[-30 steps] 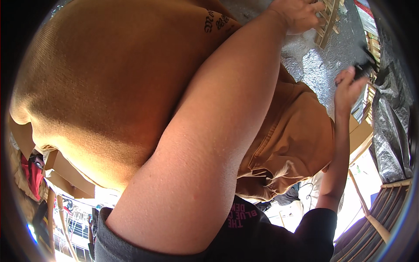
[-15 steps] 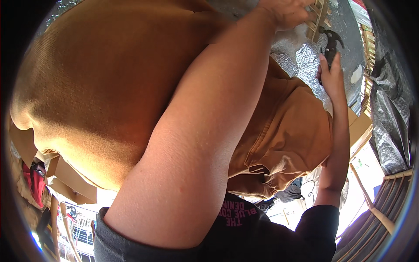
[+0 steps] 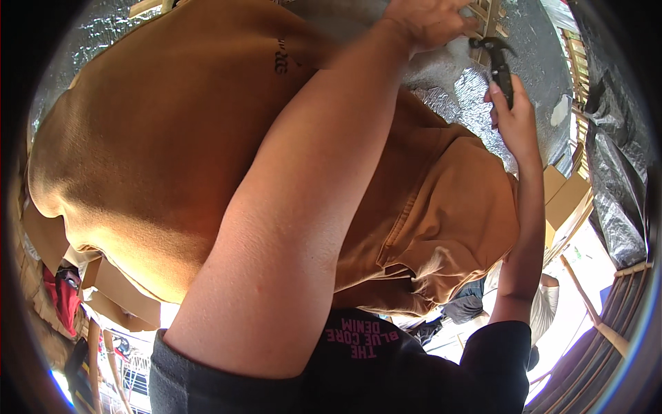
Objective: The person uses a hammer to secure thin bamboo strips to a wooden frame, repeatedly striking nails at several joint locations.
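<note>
In my right hand is a claw hammer with a dark head and handle, its head raised beside a piece made of light wooden slats. My left hand reaches to the top of the view, up against those slats. Its fingers are bent together toward the wood; whatever they pinch is too small or hidden to make out. My left forearm crosses in front of my brown-clothed legs. Beneath the hammer lies a shiny, silvery crinkled surface.
Grey ground surrounds the work area. At the right hang dark plastic sheeting and a cardboard box. More cardboard, a red cloth and wooden poles show at the lower left. A slatted wooden structure curves along the lower right.
The hammer has tilted, its head swinging left toward the slats. My left hand stays by the wood. The whole view has shifted slightly, moving things a little left in the upper part.
</note>
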Motion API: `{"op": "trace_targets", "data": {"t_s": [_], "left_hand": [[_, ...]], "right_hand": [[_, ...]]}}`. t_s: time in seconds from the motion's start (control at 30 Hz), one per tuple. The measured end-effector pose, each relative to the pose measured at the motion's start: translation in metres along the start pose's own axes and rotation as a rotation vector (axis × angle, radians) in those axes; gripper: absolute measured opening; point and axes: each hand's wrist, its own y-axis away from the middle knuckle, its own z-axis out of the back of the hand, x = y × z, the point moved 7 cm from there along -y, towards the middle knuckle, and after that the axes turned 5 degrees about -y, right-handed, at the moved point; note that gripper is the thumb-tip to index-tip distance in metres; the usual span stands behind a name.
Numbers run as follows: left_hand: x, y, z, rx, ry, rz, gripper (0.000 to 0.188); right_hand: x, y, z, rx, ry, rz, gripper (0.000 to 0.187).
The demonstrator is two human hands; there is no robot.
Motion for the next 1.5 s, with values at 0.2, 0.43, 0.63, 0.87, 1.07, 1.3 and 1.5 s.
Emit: {"op": "trace_targets", "data": {"t_s": [0.2, 0.43, 0.63, 0.87, 1.07, 1.3, 1.5], "left_hand": [[-0.003, 0.004, 0.003, 0.057, -0.209, -0.064, 0.051], [-0.008, 0.003, 0.003, 0.000, -0.285, -0.105, 0.047], [-0.017, 0.000, 0.002, -0.064, -0.352, -0.188, 0.039], [-0.016, -0.007, 0.006, 0.000, -0.311, -0.118, 0.032], [-0.023, -0.006, 0.008, 0.037, -0.283, -0.113, 0.031], [-0.013, -0.006, 0.012, 0.043, -0.242, -0.098, 0.030], [-0.019, -0.011, 0.006, 0.042, -0.220, -0.073, 0.031]], "right_hand": [[0.005, -0.002, 0.037, -0.238, -0.356, 0.116, 0.028], [0.000, -0.004, 0.053, -0.290, -0.116, 0.205, 0.034], [-0.015, -0.008, 0.062, -0.306, -0.145, 0.214, 0.031], [0.000, 0.014, 0.082, -0.613, -0.573, 0.665, 0.025], [-0.018, -0.012, 0.038, -0.226, -0.237, 0.336, 0.022], [0.010, 0.021, 0.106, -0.729, -0.565, 0.498, 0.020], [-0.009, 0.022, 0.094, -0.766, -0.567, 0.653, 0.018]]}}
